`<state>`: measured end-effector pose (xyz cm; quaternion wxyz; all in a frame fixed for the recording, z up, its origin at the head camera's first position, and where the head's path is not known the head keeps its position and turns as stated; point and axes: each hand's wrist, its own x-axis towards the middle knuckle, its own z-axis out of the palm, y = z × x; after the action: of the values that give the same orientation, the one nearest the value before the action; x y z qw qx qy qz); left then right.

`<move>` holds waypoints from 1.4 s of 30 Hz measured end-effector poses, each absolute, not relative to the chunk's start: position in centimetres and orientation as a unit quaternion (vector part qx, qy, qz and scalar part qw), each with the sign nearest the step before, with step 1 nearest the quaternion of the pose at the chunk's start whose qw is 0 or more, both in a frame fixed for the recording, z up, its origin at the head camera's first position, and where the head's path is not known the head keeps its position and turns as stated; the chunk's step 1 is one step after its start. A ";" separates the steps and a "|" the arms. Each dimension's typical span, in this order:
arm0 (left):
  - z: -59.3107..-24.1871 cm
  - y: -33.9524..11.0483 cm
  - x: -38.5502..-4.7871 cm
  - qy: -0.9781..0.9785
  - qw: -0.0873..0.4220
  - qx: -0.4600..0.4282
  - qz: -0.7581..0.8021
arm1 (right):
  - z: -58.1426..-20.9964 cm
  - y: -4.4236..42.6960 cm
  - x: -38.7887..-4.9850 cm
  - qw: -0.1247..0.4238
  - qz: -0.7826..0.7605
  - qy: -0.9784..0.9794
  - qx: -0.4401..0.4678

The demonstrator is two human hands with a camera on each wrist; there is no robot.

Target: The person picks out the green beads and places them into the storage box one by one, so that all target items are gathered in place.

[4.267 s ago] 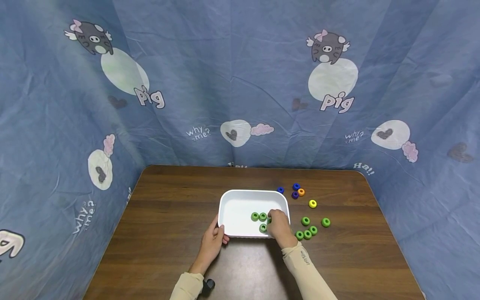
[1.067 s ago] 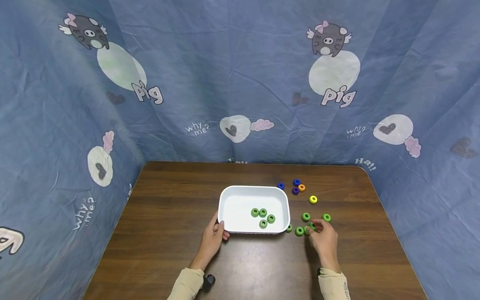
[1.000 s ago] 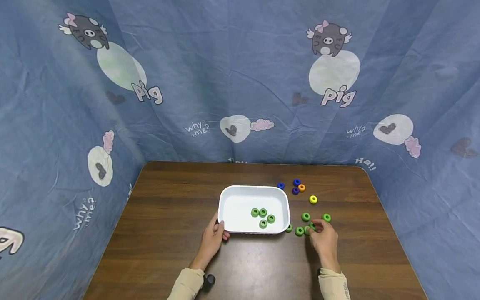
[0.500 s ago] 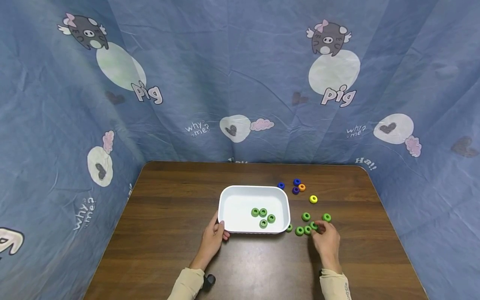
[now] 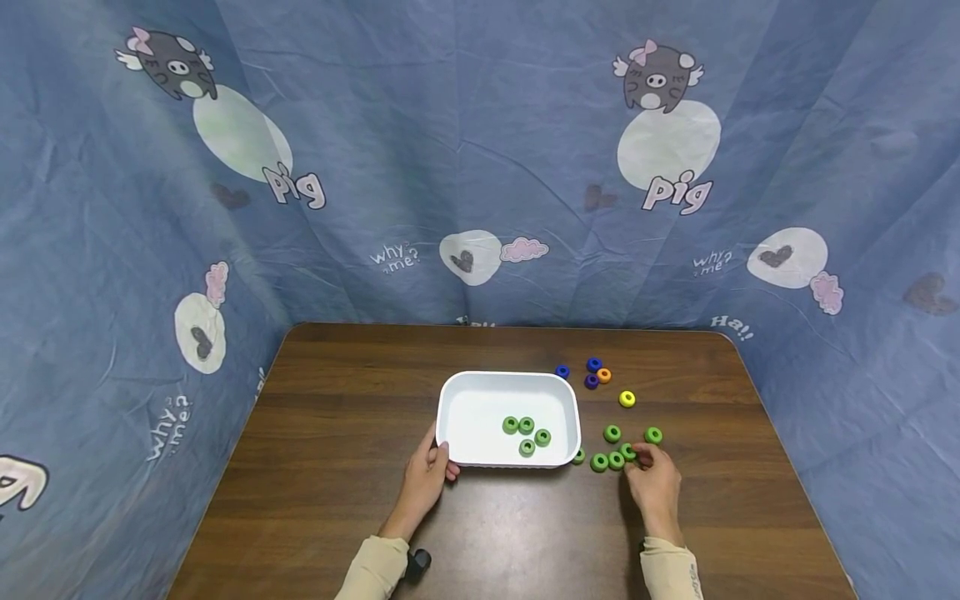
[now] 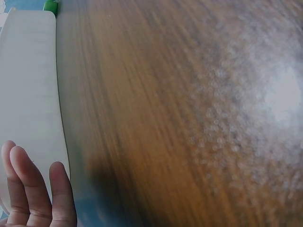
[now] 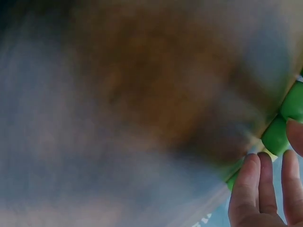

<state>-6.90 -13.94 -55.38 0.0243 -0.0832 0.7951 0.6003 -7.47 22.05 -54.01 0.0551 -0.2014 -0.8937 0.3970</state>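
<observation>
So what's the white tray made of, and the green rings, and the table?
The white tray looks like smooth plastic: even colour, rounded corners. The green rings have solid, smooth colour, so maybe plastic or painted wood. The table shows brown streaky grain and a bright glare, so it's shiny wood or a wood-look covering; I can't tell which.

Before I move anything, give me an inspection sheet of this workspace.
Surface: brown table, with glare on the near side.
Job's things: white tray holding four green rings; six green rings outside, right of it.
Clutter: three blue or purple rings, an orange ring, a yellow ring, near the tray's far right corner.
Left hand: holds the tray's near left corner.
Right hand: at one outer green ring; grip unclear.
Cables: nothing seen.
Surroundings: blue cloth printed with pigs.
</observation>
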 end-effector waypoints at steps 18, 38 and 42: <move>-55.4 -14.0 -6.8 0.798 0.028 -0.082 0.597 | -54.9 22.4 -8.5 0.061 0.426 -0.878 -0.209; -55.2 -14.0 -6.8 0.795 0.024 -0.083 0.601 | -54.9 22.4 -8.8 0.048 0.415 -0.885 -0.204; -55.3 -14.0 -6.9 0.798 0.021 -0.081 0.597 | -54.9 22.4 -8.7 0.050 0.414 -0.886 -0.203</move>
<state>-6.87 -13.95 -55.31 0.0215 -0.0810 0.7979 0.5970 -8.72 22.38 -54.85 0.0504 -0.2032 -0.8861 0.4135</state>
